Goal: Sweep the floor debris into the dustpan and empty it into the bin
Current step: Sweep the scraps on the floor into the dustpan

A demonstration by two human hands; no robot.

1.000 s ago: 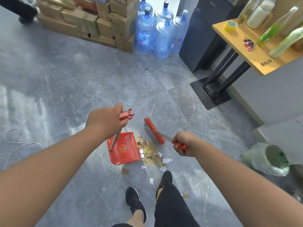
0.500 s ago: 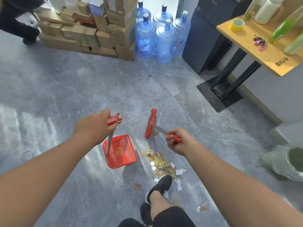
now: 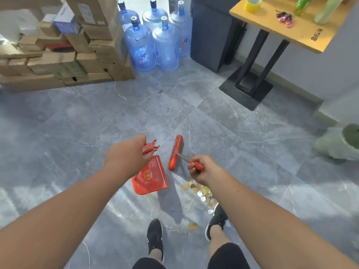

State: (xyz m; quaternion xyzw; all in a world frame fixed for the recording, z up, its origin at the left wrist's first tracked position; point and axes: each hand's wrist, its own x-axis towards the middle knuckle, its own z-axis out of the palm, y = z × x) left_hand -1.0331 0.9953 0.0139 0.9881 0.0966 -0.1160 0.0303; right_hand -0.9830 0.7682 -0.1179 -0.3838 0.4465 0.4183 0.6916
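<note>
My left hand (image 3: 127, 157) grips the red handle of a long-handled red dustpan (image 3: 150, 176), whose pan rests on the grey floor below it. My right hand (image 3: 201, 168) holds the red grip of a broom; its red brush head (image 3: 175, 152) stands on the floor just right of the pan, beyond the debris. A pile of torn yellow and white paper scraps (image 3: 201, 192) lies right of the pan, partly hidden by my right forearm. One loose scrap (image 3: 192, 226) lies between my feet. A green bin with a plastic liner (image 3: 339, 141) sits at the right edge.
Stacked cardboard boxes (image 3: 64, 49) fill the far left. Several blue water jugs (image 3: 151, 39) stand beside them, then a dark cabinet (image 3: 211, 33). A wooden table (image 3: 287, 26) on a black base (image 3: 246, 90) holds bottles and tape. My black shoes (image 3: 155, 237) stand near the scraps.
The broom head has been lifted away from the scrap pile and swung to the far side, next to the dustpan. The view has shifted, and my feet have stepped apart.
</note>
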